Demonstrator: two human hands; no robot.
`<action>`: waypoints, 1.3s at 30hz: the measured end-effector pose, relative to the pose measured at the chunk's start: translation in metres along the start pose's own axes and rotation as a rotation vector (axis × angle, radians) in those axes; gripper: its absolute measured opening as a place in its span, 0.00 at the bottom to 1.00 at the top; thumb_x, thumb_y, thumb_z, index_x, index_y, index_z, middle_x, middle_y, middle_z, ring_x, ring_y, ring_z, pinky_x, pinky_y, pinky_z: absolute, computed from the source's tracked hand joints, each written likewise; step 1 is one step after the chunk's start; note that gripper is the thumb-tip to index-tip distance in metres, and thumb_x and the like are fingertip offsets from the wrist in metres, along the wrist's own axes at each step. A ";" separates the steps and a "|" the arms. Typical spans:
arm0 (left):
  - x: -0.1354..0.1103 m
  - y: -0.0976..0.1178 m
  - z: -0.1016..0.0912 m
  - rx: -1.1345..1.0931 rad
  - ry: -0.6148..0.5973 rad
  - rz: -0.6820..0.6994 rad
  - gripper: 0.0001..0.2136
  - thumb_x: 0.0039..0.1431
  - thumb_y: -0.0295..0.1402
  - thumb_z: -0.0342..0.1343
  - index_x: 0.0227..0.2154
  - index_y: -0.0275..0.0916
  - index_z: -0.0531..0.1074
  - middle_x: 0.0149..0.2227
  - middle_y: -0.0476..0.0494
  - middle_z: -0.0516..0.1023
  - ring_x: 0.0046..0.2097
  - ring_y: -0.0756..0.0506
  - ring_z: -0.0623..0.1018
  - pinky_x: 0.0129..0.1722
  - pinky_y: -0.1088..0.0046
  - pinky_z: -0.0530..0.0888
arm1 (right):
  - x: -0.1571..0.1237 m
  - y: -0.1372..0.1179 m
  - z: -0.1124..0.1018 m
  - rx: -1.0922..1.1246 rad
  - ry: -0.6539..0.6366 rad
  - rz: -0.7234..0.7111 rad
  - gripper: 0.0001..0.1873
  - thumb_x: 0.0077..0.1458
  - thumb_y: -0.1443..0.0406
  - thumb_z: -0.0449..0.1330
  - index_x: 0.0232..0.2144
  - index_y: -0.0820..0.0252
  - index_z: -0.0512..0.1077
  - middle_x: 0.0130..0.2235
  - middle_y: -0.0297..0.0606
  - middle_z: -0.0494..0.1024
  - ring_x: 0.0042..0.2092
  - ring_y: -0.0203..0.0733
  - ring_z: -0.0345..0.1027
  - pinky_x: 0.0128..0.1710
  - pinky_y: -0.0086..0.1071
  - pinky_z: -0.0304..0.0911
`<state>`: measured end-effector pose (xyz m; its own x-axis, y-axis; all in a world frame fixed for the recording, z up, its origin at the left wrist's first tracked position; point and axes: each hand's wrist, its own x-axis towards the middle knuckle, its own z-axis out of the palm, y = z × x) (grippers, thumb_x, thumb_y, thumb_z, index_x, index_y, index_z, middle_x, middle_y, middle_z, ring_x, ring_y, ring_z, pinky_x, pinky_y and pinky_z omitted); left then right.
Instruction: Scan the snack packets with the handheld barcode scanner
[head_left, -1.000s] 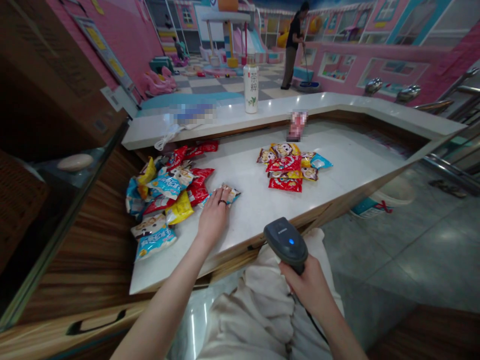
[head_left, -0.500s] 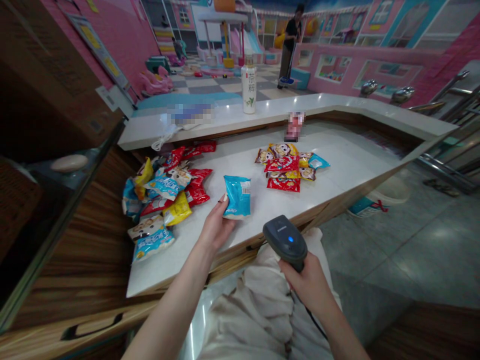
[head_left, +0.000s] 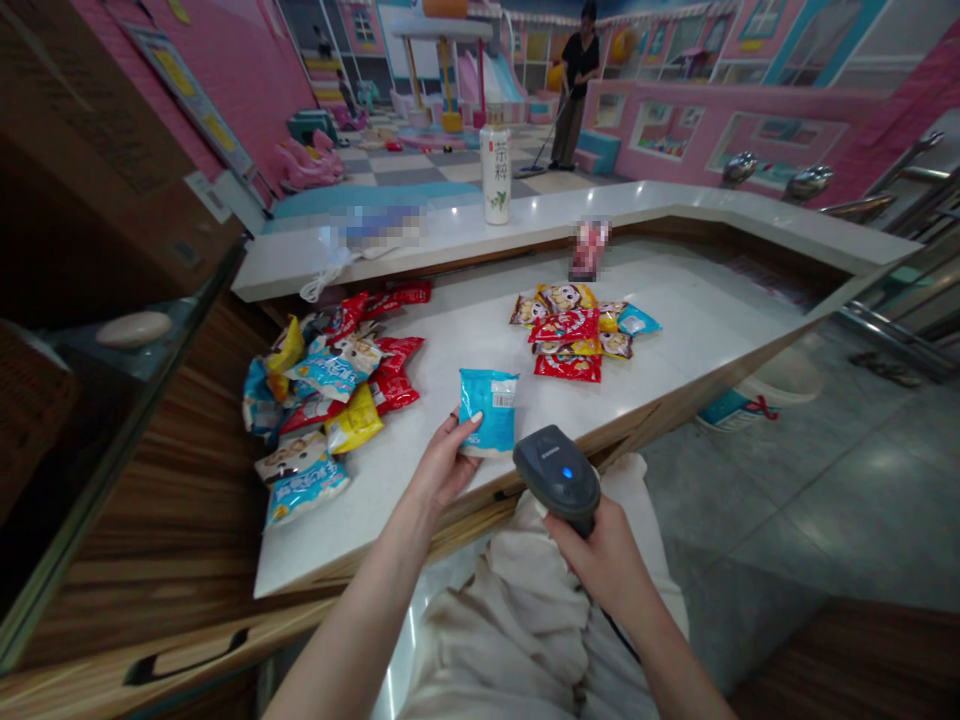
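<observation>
Between thumb and fingers, my left hand (head_left: 448,455) grips a blue snack bag (head_left: 491,405) whose white barcode label faces up. My right hand (head_left: 604,550) is wrapped round the handle of a dark grey barcode scanner (head_left: 559,475) with a blue light on top. The scanner's head is close to the bag's lower right corner. To the left of the bag lies a mixed heap of blue, red and yellow snack bags (head_left: 330,370). A smaller group of red, yellow and blue snack bags (head_left: 566,325) lies farther back on the right.
The white counter (head_left: 450,320) has a raised ledge, where a white bottle (head_left: 496,175) stands near a blurred-out item with a white cable (head_left: 326,280). A white bucket (head_left: 772,385) is on the floor at right. Beyond, a person (head_left: 577,90) holds a mop.
My left hand has shifted the blue bag right and toward me, turning it flatter. The scanner has moved slightly left, closer to the bag. The person behind has moved the mop leftward.
</observation>
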<state>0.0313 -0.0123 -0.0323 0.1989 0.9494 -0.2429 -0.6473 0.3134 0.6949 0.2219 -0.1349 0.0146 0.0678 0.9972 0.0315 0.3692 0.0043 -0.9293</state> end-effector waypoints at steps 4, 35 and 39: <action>0.000 0.002 -0.001 0.001 -0.017 -0.024 0.16 0.55 0.27 0.64 0.47 0.35 0.73 0.44 0.41 0.83 0.40 0.46 0.83 0.43 0.71 0.79 | 0.002 -0.001 0.000 -0.004 0.004 -0.002 0.09 0.53 0.63 0.61 0.35 0.62 0.78 0.23 0.35 0.78 0.33 0.47 0.75 0.27 0.28 0.67; 0.018 0.007 0.015 -0.012 0.137 0.041 0.11 0.58 0.34 0.61 0.42 0.37 0.76 0.43 0.43 0.82 0.40 0.48 0.82 0.44 0.72 0.78 | 0.000 0.005 -0.009 -0.023 0.038 0.010 0.08 0.52 0.62 0.60 0.29 0.62 0.76 0.22 0.34 0.76 0.26 0.41 0.68 0.25 0.28 0.63; 0.061 0.016 0.041 0.462 0.081 0.414 0.20 0.60 0.41 0.59 0.54 0.41 0.72 0.53 0.43 0.79 0.51 0.44 0.78 0.54 0.66 0.73 | 0.000 0.009 -0.012 -0.032 0.040 0.012 0.07 0.52 0.62 0.60 0.28 0.61 0.75 0.20 0.33 0.74 0.25 0.41 0.68 0.24 0.28 0.62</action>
<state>0.0632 0.0514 -0.0075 -0.0683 0.9951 0.0714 -0.2699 -0.0873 0.9589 0.2361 -0.1353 0.0107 0.1095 0.9933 0.0358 0.3972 -0.0107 -0.9177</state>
